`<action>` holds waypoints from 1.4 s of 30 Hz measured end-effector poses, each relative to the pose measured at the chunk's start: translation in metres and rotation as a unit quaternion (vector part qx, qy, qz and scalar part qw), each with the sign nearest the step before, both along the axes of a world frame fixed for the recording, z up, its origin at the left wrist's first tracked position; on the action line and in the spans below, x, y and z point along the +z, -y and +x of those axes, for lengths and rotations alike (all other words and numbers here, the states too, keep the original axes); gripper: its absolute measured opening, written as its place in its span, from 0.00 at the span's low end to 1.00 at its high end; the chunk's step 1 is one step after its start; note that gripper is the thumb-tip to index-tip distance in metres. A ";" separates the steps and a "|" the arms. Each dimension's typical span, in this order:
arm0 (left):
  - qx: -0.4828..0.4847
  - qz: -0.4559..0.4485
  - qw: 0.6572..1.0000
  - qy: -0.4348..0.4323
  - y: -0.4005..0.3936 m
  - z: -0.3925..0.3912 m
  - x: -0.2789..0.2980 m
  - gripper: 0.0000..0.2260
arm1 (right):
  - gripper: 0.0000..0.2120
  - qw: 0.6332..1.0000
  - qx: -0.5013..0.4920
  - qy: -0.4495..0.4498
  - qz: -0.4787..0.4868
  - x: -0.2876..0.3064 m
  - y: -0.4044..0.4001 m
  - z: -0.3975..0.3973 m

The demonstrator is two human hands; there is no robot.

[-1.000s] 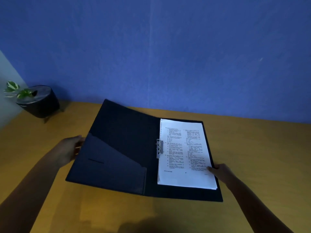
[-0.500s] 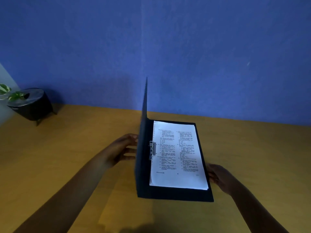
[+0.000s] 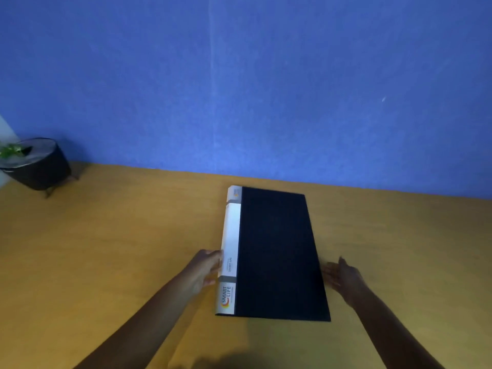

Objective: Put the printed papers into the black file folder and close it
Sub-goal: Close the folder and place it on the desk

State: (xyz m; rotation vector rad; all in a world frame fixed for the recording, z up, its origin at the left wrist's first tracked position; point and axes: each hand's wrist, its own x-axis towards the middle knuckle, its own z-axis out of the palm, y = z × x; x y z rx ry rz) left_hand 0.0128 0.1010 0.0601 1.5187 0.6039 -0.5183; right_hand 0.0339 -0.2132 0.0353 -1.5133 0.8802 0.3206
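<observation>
The black file folder (image 3: pixel 277 254) lies flat and closed on the wooden table, its white spine label facing left. The printed papers are hidden inside it. My left hand (image 3: pixel 205 270) rests against the spine at the folder's near left side, fingers touching the white label. My right hand (image 3: pixel 343 278) hovers just off the folder's right edge with fingers spread and nothing in it.
A dark round pot with a green plant (image 3: pixel 34 163) stands at the far left corner against the blue wall (image 3: pixel 266 89). The wooden table (image 3: pixel 119 249) stretches to both sides of the folder.
The folder's left cover swung over from upright and now lies shut on the papers. My left hand followed to the spine; my right hand drew slightly off the right edge.
</observation>
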 end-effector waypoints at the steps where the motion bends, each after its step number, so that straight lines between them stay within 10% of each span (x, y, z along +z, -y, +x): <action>1: 0.012 0.007 1.000 0.008 0.002 -0.002 -0.004 0.07 | 0.23 0.999 0.012 0.000 -0.033 -0.002 -0.001 -0.001; 10: 0.045 0.013 0.999 -0.010 0.019 -0.010 -0.021 0.11 | 0.17 0.967 0.140 0.001 -0.215 -0.005 -0.016 -0.018; 24: -0.029 -0.042 0.999 -0.009 0.028 -0.011 -0.029 0.24 | 0.26 0.970 0.133 -0.014 -0.204 0.003 -0.018 -0.026; 35: -0.034 -0.087 0.996 0.016 -0.014 -0.016 -0.032 0.23 | 0.14 0.976 0.219 -0.009 -0.020 0.007 -0.031 -0.030; 42: 0.006 -0.063 0.997 0.039 -0.054 -0.018 -0.025 0.25 | 0.11 0.958 0.270 0.046 -0.088 0.014 -0.079 -0.015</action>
